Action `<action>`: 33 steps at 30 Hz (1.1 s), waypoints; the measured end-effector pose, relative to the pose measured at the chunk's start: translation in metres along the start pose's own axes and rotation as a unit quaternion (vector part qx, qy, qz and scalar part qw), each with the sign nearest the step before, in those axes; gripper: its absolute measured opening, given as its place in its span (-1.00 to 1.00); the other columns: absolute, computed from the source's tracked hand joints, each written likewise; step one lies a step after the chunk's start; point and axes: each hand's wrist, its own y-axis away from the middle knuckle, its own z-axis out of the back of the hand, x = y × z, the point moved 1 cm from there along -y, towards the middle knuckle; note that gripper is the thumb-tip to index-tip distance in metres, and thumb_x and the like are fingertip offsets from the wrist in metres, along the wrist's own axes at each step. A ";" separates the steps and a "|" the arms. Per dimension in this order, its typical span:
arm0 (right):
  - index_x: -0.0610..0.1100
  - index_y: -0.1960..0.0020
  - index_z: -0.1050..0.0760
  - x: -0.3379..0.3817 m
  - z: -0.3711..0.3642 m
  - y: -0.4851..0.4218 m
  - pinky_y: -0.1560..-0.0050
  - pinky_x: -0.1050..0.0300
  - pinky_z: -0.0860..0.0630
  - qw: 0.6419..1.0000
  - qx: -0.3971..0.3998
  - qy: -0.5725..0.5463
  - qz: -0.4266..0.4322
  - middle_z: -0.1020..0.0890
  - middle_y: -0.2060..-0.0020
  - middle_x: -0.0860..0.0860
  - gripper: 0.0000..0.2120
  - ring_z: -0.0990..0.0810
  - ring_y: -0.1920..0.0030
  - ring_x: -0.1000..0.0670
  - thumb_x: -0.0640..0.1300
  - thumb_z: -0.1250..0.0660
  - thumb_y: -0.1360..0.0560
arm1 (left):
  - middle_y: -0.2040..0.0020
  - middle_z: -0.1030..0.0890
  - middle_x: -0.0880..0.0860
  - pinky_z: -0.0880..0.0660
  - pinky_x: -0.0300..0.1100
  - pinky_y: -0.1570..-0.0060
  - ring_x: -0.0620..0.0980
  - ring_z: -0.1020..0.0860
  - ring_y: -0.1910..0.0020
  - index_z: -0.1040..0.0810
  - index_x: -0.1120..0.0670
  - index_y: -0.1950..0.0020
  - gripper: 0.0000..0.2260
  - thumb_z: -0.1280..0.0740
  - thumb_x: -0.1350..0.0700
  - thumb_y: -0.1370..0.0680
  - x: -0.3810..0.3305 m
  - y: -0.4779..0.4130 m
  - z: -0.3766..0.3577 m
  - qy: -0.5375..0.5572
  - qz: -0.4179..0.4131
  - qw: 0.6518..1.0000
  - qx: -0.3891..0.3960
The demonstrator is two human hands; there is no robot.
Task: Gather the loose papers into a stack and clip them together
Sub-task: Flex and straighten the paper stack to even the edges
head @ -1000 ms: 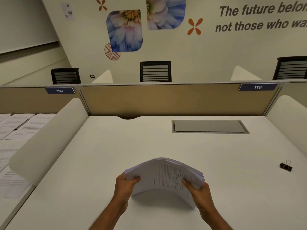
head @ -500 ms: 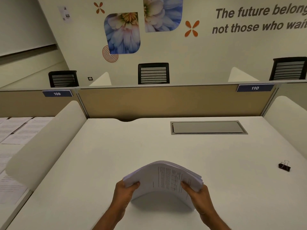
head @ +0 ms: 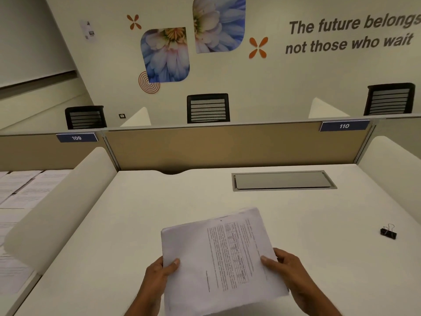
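A stack of white printed papers [head: 218, 258] lies flat in both my hands above the near edge of the white desk [head: 159, 206], its printed text running sideways. My left hand [head: 159, 277] grips the stack's left edge, thumb on top. My right hand [head: 287, 267] grips the right edge, thumb on top as well. A black binder clip [head: 388, 232] rests on the desk far to the right, apart from both hands.
A grey cable hatch [head: 282, 180] is set into the desk's far side. White curved dividers [head: 57, 208] flank the desk, with a tan partition behind. Several loose sheets [head: 20, 190] lie on the neighbouring desk at left.
The stack was held bowed upward in an arch. It has flattened out and now faces up, with both hands still gripping its sides.
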 end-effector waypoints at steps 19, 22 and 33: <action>-0.13 -0.22 -0.60 0.006 -0.066 -0.004 0.11 0.02 -0.70 0.992 -0.087 -0.096 0.007 -0.79 0.01 -0.02 -0.67 -0.75 0.01 -0.13 -0.32 -0.49 -0.48 | -0.02 -0.67 0.22 -0.57 0.11 0.16 0.26 -0.61 0.05 -0.52 0.22 -0.25 -0.66 -0.42 0.40 -0.51 0.041 0.029 -0.017 0.187 0.159 0.969 0.001; -0.10 -0.16 -0.64 0.025 -0.062 -0.002 0.20 0.10 -0.70 0.996 -0.053 -0.063 0.031 -0.79 0.02 -0.02 -0.75 -0.78 0.05 -0.09 -0.22 -0.51 -0.50 | 0.04 -0.72 0.23 -0.66 0.05 0.18 0.24 -0.64 0.06 -0.62 0.29 -0.14 -0.69 -0.52 0.40 -0.41 0.021 0.028 -0.008 0.120 0.097 0.988 0.016; -0.04 0.00 -0.75 0.024 -0.080 0.008 0.02 -0.09 -0.68 0.994 -0.037 0.002 0.104 -0.78 0.08 -0.12 -0.88 -0.75 0.05 -0.18 -0.17 -0.45 -0.56 | 0.04 -0.79 0.00 -0.65 -0.14 0.07 0.06 -0.74 0.05 -0.72 0.02 -0.02 -0.84 -0.47 0.26 -0.53 -0.022 0.035 -0.034 -0.048 -0.113 0.992 0.038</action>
